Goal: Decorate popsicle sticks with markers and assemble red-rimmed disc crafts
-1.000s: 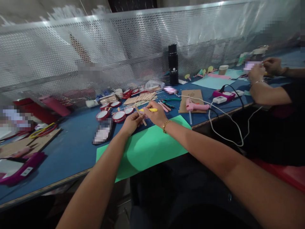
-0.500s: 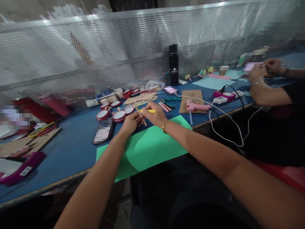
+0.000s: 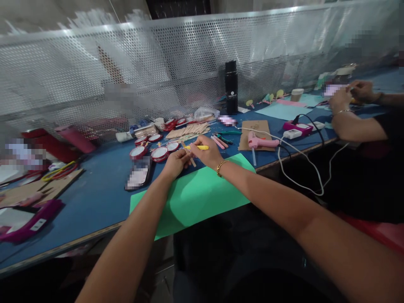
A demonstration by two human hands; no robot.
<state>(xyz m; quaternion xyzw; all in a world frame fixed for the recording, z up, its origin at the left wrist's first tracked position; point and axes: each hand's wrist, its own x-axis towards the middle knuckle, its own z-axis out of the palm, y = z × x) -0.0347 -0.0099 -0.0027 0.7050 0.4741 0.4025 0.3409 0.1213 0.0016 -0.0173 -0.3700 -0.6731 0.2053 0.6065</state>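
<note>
My left hand [image 3: 174, 164] is closed, pinching a flat wooden craft stick [image 3: 192, 161] that slants up between both hands. In my right hand [image 3: 208, 154] a yellow marker [image 3: 203, 147] is gripped like a pen, its front end close to the stick. A sheet of green paper [image 3: 205, 193] lies under my wrists, lapping over the table's front edge. Beyond my hands is a pile of loose craft sticks [image 3: 191, 129]. Several round red-rimmed pieces with white faces [image 3: 159, 153] lie beyond my left hand, near a phone [image 3: 138, 176].
A pink glue gun [image 3: 260, 142] rests on cardboard [image 3: 255, 126] to the right, beside pink pens [image 3: 220, 143] and green-handled pliers [image 3: 229, 133]. A black bottle [image 3: 231, 88] stands by the perforated metal screen [image 3: 189, 54]. White cable loops off the table edge. Another person's hands [image 3: 342, 99] work at far right.
The whole view has shifted slightly, so things sit a little further right. Both hands keep the same hold on the craft stick and the marker.
</note>
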